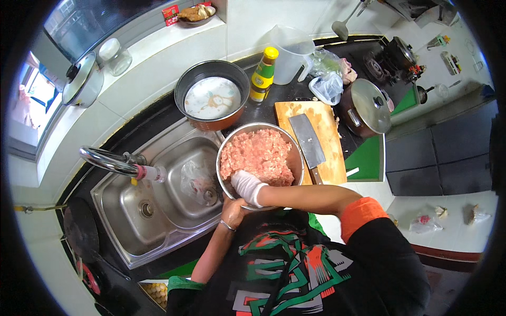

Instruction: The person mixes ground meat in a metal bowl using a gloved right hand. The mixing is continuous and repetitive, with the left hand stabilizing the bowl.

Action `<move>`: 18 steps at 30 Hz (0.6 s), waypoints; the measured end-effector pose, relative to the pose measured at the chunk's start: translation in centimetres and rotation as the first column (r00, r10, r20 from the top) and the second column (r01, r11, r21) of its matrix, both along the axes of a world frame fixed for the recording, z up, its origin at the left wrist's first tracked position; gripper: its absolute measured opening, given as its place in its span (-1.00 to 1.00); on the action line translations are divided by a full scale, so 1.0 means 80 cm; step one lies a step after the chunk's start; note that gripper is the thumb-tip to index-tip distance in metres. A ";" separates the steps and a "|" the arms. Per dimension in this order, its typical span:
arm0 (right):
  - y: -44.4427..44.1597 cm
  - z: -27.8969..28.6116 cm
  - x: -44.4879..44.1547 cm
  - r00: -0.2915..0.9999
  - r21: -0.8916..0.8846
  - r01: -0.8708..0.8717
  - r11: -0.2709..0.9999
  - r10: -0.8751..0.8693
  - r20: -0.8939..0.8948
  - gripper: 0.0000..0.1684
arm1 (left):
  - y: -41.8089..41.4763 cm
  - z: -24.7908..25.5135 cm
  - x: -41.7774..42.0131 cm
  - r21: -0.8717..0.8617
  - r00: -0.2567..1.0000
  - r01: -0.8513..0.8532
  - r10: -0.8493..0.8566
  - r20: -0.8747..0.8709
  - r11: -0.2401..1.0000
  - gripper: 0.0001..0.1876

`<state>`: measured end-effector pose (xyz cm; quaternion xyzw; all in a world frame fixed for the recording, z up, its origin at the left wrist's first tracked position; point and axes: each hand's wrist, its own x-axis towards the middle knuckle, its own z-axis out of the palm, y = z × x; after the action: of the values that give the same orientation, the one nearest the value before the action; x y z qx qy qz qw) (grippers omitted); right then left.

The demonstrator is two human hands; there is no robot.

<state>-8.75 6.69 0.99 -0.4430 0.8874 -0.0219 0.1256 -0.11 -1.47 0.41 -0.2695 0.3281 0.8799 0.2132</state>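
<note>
A round stainless steel bowl [299, 158] holds a mass of pinkish minced meat [261, 154]. My right hand [247, 186], in a thin white glove, reaches into the bowl at its near left side; its fingertips are pressed in at the meat's edge and partly hidden. With a bracelet on its wrist, my bare left hand [233, 213] grips the bowl's near left rim from outside. Just right of the bowl, a cleaver [307, 140] lies flat on a wooden cutting board [330, 158].
At left is a double steel sink [118, 205] with a chrome faucet [110, 160] and a plastic bag [195, 181]. Behind the bowl stand a dark pot [211, 124], a sauce bottle [263, 77] and a plastic jug [288, 51]. A lidded pot [365, 108] stands beyond the board.
</note>
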 end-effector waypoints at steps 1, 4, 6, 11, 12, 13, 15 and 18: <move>0.013 0.005 -0.001 0.997 -0.069 0.051 0.996 -0.046 0.060 -0.83 | 0.004 0.001 -0.001 0.000 1.000 -0.012 0.012 0.017 1.000 -0.11; 0.049 0.018 -0.022 0.998 0.006 -0.035 0.999 0.035 -0.043 -0.73 | 0.001 -0.016 0.004 0.089 1.000 -0.029 0.029 -0.001 0.996 -0.14; 0.078 0.026 -0.031 0.996 0.062 -0.031 0.998 0.036 -0.087 -0.76 | 0.003 -0.011 0.003 0.080 0.999 -0.037 0.037 -0.003 0.996 -0.16; 0.099 0.053 -0.048 0.979 0.174 -0.179 0.968 0.193 -0.062 -0.95 | 0.002 0.001 0.001 0.115 1.000 0.026 -0.026 -0.008 0.993 -0.22; 0.099 0.064 -0.047 0.973 0.139 -0.222 0.965 0.228 -0.030 -0.94 | 0.004 0.003 0.001 0.076 1.000 0.010 -0.011 0.020 0.997 -0.25; 0.097 0.086 -0.046 0.963 0.099 -0.268 0.958 0.269 0.001 -0.93 | 0.006 0.010 0.002 0.030 0.999 -0.011 0.009 0.049 0.999 -0.27; 0.092 0.099 -0.032 0.877 0.166 -0.317 0.934 0.355 -0.324 -0.85 | 0.004 0.014 0.002 -0.005 0.997 -0.013 0.013 0.076 1.000 -0.31; 0.065 0.077 -0.002 0.883 -0.044 -0.414 0.909 0.390 -0.260 -0.75 | 0.004 0.013 0.000 0.035 0.997 0.041 -0.043 0.065 0.999 -0.33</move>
<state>-8.91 11.91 7.14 -0.6222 0.7827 0.0158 -0.0053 -0.15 -1.18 1.45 -0.2879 0.3114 0.8713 0.2468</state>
